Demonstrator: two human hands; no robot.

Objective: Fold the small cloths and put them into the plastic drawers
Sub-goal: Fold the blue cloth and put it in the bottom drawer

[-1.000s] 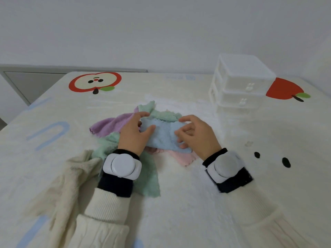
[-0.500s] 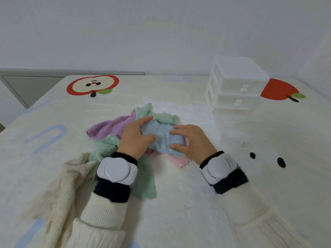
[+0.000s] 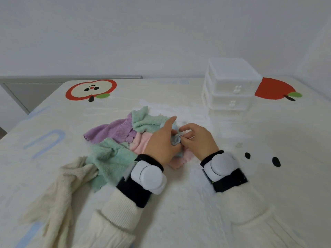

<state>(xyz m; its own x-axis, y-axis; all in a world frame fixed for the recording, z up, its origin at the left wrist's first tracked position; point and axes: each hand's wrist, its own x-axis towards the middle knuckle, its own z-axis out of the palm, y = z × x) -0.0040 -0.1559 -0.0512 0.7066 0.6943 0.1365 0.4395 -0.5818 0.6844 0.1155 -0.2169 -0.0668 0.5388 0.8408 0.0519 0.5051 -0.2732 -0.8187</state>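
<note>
Blue cloth [image 3: 174, 139] now bunched smaller between left hand [image 3: 161, 146] and right hand [image 3: 199, 140]

Probably a home bedroom: apple-print bedspread [image 3: 161, 92] against a plain white wall [image 3: 143, 33].

A pile of cloths [image 3: 114, 131] lies mid-blanket [image 3: 197, 221]. Over its right edge the left hand [image 3: 161, 142] and right hand [image 3: 198, 140] sit side by side, a small cloth [image 3: 175, 139] gripped between them. The plastic drawers [image 3: 231, 86] stand behind and right of the hands, well apart. A knitted garment [image 3: 59, 190] lies near left, touching the pile
</note>
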